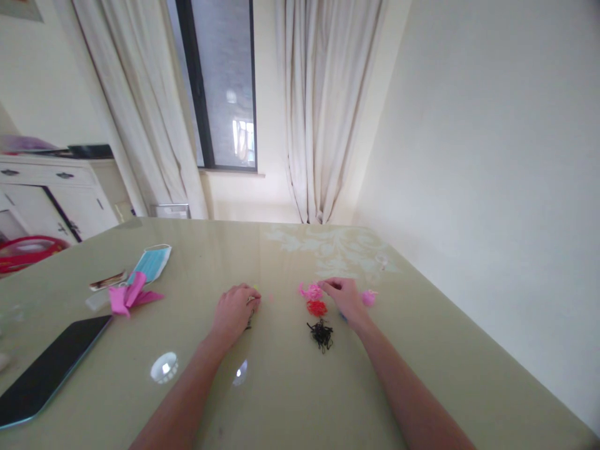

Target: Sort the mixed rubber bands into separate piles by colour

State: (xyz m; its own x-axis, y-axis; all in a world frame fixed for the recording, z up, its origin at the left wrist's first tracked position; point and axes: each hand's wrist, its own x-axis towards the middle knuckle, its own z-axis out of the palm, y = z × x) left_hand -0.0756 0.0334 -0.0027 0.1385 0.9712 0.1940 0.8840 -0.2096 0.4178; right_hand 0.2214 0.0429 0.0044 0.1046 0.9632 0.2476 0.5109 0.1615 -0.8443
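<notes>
My left hand lies low on the table with its fingers curled down over a few small black rubber bands, which are partly hidden under it. A yellow bit shows by its fingertips. My right hand is closed in a pinch at the right edge of a pink pile of rubber bands; what it pinches is too small to make out. Nearer to me lie a red pile and a looser black pile. Something blue is half hidden beneath my right wrist. Right of that hand is a lilac-pink pile.
On the table's left side lie a dark phone or tablet, a pink folded piece, a blue face mask and a narrow brown-and-white packet. A white wall borders the right edge. Curtains hang beyond the far edge.
</notes>
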